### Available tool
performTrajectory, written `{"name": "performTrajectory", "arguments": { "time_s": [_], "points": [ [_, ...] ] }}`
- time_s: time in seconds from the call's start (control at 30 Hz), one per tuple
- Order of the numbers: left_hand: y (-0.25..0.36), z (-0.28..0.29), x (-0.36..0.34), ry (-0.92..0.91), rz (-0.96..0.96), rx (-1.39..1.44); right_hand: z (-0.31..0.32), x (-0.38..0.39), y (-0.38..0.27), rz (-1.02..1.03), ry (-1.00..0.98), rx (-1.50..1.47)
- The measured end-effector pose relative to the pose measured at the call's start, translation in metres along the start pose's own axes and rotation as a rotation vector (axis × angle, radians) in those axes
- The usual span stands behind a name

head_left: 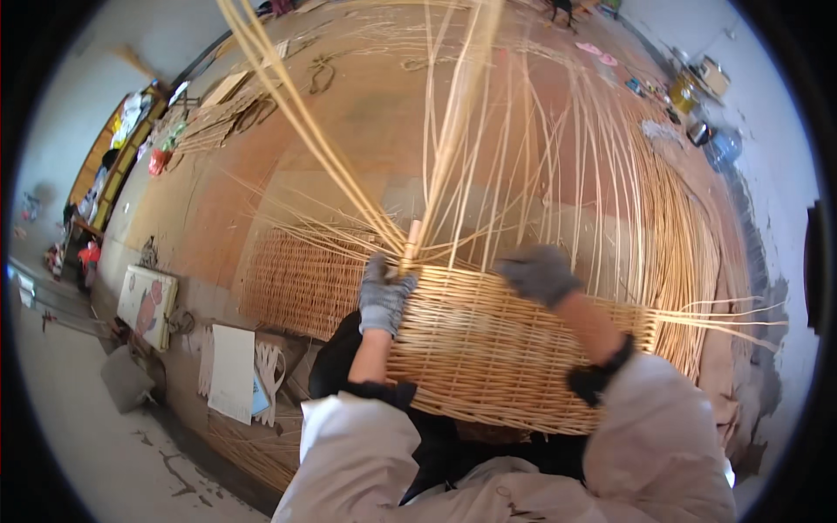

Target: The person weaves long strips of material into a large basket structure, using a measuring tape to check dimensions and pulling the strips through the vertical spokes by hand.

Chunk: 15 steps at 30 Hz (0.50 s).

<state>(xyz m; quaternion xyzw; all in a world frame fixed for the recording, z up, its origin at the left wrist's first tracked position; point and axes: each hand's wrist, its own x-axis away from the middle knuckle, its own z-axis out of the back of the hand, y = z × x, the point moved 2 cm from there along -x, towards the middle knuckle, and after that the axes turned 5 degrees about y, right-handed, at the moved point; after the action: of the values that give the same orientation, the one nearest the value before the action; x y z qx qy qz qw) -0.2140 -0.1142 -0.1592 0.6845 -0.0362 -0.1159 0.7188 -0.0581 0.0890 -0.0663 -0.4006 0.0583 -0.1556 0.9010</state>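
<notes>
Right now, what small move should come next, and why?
Perhaps bring the grey-gloved right hand toward the grey-gloved left hand at the upper left corner of the tan woven wicker panel: long pale wicker strands rise there.

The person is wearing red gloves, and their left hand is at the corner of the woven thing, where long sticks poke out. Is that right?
Not quite: the gloves are grey, not red. The head view shows this on both the left hand and right hand. The rest is right: the left hand is at the corner of the woven thing, where long sticks poke out.
</notes>
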Motion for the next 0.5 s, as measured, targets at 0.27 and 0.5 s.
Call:
{"name": "performTrajectory", "arguments": {
  "time_s": [0.27, 0.5],
  "points": [
    [-0.002, 0.042, -0.023, -0.194, 0.172, -0.062, -0.117, -0.143, -0.059, -0.026, -0.287, 1.01],
    [-0.027, 0.069, -0.051, -0.264, 0.141, -0.236, -0.156, -0.166, 0.014, 0.7, -0.157, 0.598]
  ]
}}
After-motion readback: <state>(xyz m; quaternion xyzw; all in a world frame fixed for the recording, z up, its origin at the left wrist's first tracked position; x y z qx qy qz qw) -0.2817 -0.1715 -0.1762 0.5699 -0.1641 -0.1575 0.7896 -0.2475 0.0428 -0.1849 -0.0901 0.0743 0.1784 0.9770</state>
